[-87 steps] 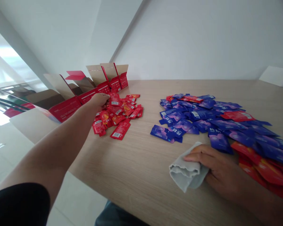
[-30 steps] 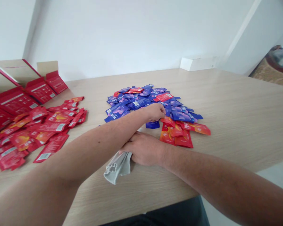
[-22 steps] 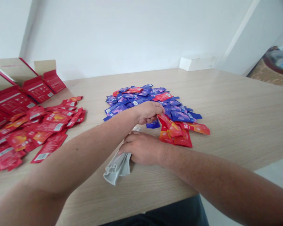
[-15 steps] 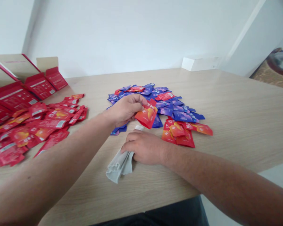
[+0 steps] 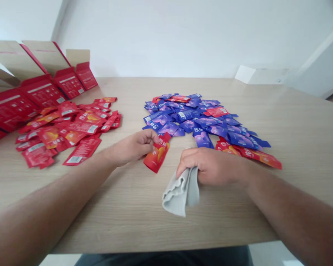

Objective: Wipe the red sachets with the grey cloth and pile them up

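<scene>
Through the head camera, my left hand (image 5: 133,147) sits just short of the table's middle, its fingers (image 5: 148,138) closed in a firm pinch on the top end of a red sachet (image 5: 157,157). The glossy foil pouch, printed with orange fruit, hangs tilted below those fingertips, its lower corner just above the wood. Just right of that pinch, my right hand (image 5: 211,166) lies palm down, its fingers (image 5: 188,159) curled and bunched over a soft grey cloth (image 5: 181,194), whose ribbed edge spills out toward me beneath the fingertips.

Ahead of the right fingers spreads a loose heap of blue-violet sachets (image 5: 194,118), flat, shiny and overlapping. Red pouches are not all out of it: one red sachet (image 5: 215,111) lies on top, and a strip of red sachets (image 5: 255,155) sits at its right edge. Well left of the left fingers, a separate red heap (image 5: 83,127) of the same slim pouches holds no blue that I can make out. Beyond that heap stand opened red cartons (image 5: 41,92), their tan card flaps raised; I cannot see inside them. All of this rests on a pale wood-grain table (image 5: 294,147).
</scene>
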`<state>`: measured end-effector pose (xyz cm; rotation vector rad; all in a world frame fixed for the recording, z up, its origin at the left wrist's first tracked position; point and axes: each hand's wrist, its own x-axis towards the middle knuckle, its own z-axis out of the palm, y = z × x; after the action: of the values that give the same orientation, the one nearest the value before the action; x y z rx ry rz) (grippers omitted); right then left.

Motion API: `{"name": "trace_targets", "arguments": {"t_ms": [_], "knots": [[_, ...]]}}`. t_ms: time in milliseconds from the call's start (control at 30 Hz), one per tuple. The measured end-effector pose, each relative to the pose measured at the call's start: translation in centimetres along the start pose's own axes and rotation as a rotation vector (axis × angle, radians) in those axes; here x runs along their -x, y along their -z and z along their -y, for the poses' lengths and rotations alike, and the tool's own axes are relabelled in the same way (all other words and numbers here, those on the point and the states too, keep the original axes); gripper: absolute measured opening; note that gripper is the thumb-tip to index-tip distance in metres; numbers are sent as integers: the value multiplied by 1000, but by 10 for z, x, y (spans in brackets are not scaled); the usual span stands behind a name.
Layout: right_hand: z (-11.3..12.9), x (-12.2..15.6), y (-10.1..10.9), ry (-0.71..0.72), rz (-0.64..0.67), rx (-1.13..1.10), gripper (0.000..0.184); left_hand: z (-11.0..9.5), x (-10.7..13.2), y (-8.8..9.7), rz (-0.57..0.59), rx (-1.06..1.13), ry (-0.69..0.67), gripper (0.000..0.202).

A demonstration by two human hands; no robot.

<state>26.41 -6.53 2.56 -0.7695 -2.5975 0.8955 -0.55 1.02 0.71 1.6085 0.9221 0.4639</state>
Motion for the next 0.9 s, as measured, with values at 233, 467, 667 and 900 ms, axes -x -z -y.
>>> {"name": "trace_targets", "arguments": {"t_ms": [233,467,667,900], "knots": [[-8,-10,-17,-79,-614,173,31,12,-3,-18,91,-241,-178,23],[-21,-18,-49,-66,-365,219,31,9,-3,-25,116,-110,148,58],[-20,-16,-42,8,-331,143,27,-1,-3,-29,23,-91,245,22],[-24,-15,-40,12,-371,184,30,-3,-1,-28,59,-202,237,17]]}}
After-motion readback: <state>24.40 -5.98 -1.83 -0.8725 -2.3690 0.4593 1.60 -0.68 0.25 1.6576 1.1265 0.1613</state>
